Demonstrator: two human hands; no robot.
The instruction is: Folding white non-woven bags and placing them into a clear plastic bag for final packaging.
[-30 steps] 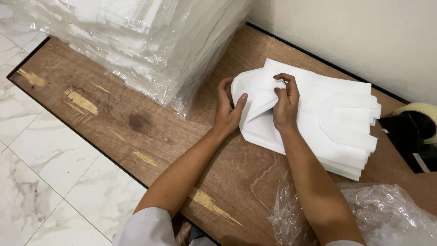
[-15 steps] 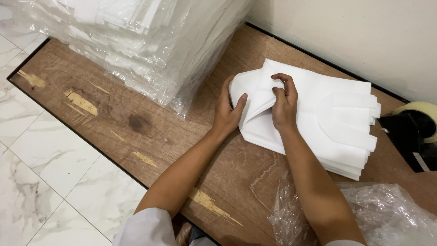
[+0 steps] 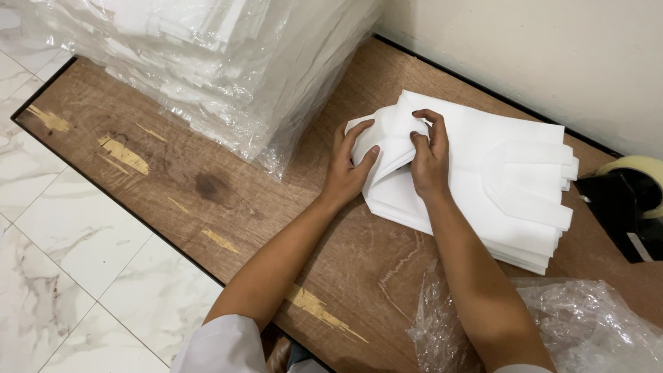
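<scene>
Head view: a stack of white fabric bags (image 3: 497, 179) lies flat on the wooden surface (image 3: 207, 186), just beside the wall. Its long axis runs from centre frame toward the right edge, with the cut-out handles pointing right. The left hand (image 3: 345, 173) rests at the stack's left end, fingers curled around the lifted corner of the top bags. The right hand (image 3: 428, 155) pinches the same raised corner, fingers closed on the fabric. A large plastic-wrapped bundle (image 3: 221, 62) stands to the left. A tape dispenser (image 3: 625, 197) sits at far right; crumpled clear plastic (image 3: 587, 324) lies near the lower edge.
</scene>
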